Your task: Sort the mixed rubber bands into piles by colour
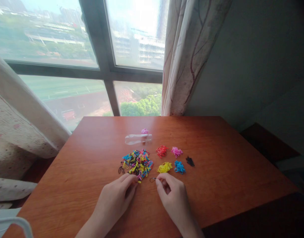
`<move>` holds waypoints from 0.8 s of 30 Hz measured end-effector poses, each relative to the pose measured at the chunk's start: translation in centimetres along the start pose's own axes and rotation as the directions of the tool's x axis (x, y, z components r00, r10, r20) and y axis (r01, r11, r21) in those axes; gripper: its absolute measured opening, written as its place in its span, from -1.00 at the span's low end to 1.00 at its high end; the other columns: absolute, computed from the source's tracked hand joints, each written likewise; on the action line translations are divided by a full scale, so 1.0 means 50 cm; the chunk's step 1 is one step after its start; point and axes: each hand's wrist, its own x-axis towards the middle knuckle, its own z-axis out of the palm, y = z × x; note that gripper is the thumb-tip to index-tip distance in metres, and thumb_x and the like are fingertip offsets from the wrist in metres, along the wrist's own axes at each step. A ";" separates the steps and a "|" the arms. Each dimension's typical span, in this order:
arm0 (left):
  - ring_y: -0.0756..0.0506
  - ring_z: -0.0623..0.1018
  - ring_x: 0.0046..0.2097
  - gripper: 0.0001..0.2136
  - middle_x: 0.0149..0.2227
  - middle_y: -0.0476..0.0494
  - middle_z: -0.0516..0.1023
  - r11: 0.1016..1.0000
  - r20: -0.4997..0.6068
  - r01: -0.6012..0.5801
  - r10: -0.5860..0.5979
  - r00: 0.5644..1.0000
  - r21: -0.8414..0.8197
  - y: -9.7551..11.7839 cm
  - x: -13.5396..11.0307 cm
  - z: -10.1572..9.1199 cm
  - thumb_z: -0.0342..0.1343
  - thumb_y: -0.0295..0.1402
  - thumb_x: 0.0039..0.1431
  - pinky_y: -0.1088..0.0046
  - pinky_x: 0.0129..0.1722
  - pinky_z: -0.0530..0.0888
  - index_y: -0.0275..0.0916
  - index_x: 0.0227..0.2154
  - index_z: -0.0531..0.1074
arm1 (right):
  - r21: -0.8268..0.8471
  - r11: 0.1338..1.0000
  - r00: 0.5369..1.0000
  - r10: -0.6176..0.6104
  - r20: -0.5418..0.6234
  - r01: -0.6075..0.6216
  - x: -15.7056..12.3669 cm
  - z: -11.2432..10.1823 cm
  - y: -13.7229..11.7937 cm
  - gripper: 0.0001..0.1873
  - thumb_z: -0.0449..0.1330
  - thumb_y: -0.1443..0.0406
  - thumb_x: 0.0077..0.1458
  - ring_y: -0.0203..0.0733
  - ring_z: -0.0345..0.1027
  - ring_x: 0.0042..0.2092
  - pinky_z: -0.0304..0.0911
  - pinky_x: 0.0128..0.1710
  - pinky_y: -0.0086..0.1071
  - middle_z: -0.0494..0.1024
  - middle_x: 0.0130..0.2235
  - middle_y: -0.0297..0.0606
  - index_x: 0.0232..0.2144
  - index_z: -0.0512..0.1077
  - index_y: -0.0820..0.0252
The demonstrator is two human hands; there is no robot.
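Observation:
Small rubber bands of many colours lie in a mixed pile (138, 163) on the wooden table. My right hand (172, 191) pinches a black rubber band (152, 179), whose loop sticks out to the left of the fingertips. At the pile's near edge, my left hand (118, 195) has thumb and forefinger closed together. A yellow rubber band (139, 181) shows right at those fingertips; whether they grip it I cannot tell. Sorted heaps lie right of the pile: red (161, 151), pink (177, 151), yellow (164, 167), blue (179, 167) and black (190, 161) rubber bands.
Behind the pile lies a clear plastic tube or pouch (138, 139) with a pink item (144, 131) beside it. The table (223, 172) ends at a window (107, 72) with curtains (184, 56). A white curved rail (15, 222) stands at the lower left.

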 end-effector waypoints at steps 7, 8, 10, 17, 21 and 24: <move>-0.05 0.60 -0.30 -0.82 -0.29 0.01 0.59 0.999 -0.006 -0.034 0.034 0.999 0.025 -0.004 0.004 0.004 -0.08 -0.38 0.30 0.52 -0.35 0.42 -0.10 -0.28 0.43 | -0.050 0.993 0.978 0.097 -0.187 -0.108 0.004 -0.089 0.065 -0.66 0.06 0.08 0.23 -0.26 0.32 -0.50 0.20 -0.49 -0.48 0.45 -0.52 -0.33 -0.39 0.49 0.14; -0.06 0.61 -0.30 -0.82 -0.29 0.01 0.59 0.999 -0.012 -0.037 0.038 0.999 0.031 -0.004 0.003 0.005 -0.08 -0.38 0.30 0.51 -0.36 0.42 -0.10 -0.28 0.43 | -0.073 0.988 0.968 0.117 -0.222 -0.136 0.006 -0.101 0.078 -0.64 0.07 0.05 0.21 -0.25 0.31 -0.51 0.20 -0.50 -0.48 0.44 -0.54 -0.34 -0.40 0.49 0.14; -0.06 0.61 -0.31 -0.82 -0.30 0.00 0.59 0.998 -0.019 -0.046 0.047 0.999 0.039 -0.004 0.002 0.005 -0.09 -0.38 0.30 0.50 -0.37 0.43 -0.10 -0.28 0.43 | -0.113 0.974 0.945 0.157 -0.288 -0.196 0.009 -0.123 0.108 -0.62 0.08 0.01 0.18 -0.24 0.31 -0.51 0.21 -0.50 -0.47 0.43 -0.55 -0.34 -0.41 0.49 0.15; -0.04 0.61 -0.34 -0.82 -0.33 0.01 0.59 0.997 -0.056 -0.072 0.073 0.996 0.019 -0.003 -0.002 0.003 -0.07 -0.36 0.28 0.53 -0.37 0.46 -0.11 -0.32 0.44 | -0.198 0.908 0.865 0.257 -0.431 -0.369 0.027 -0.172 0.194 -0.56 0.08 -0.06 0.09 -0.14 0.41 -0.45 0.23 -0.45 -0.40 0.53 -0.48 -0.24 -0.38 0.51 0.16; -0.03 0.61 -0.36 -0.83 -0.34 0.01 0.61 0.997 -0.105 -0.075 0.075 0.992 0.010 -0.004 -0.002 0.005 -0.05 -0.35 0.26 0.54 -0.39 0.45 -0.11 -0.32 0.45 | -0.232 0.894 0.860 0.255 -0.443 -0.384 0.040 -0.176 0.208 -0.55 0.05 -0.06 0.09 -0.10 0.44 -0.43 0.22 -0.44 -0.36 0.56 -0.46 -0.19 -0.38 0.51 0.16; -0.03 0.61 -0.36 -0.84 -0.34 0.02 0.61 0.997 -0.122 -0.077 0.076 0.990 0.002 -0.005 -0.001 0.007 -0.05 -0.36 0.27 0.54 -0.39 0.45 -0.11 -0.32 0.45 | -0.263 0.884 0.872 0.258 -0.416 -0.387 0.044 -0.172 0.211 -0.58 0.04 -0.02 0.10 -0.10 0.44 -0.42 0.21 -0.43 -0.36 0.57 -0.45 -0.20 -0.38 0.52 0.14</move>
